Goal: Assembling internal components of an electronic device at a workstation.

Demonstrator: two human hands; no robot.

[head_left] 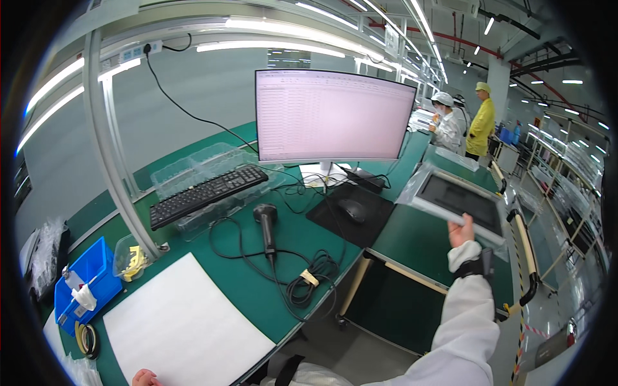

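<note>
Flat rectangular panel (458, 201), pale-rimmed, dark side up, over the green cart top (409, 237)

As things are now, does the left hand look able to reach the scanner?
Probably yes. Only the flat white sheet and some bare table seem to lie between the left hand and the scanner; nothing standing blocks the way.

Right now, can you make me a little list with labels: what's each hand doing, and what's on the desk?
Right hand: touching the near edge of a dark, flat panel
Left hand: at the white sheet, partly out of view
Screen: lit
Keyboard: black
Mouse: on a dark mat
Bin: blue
</note>
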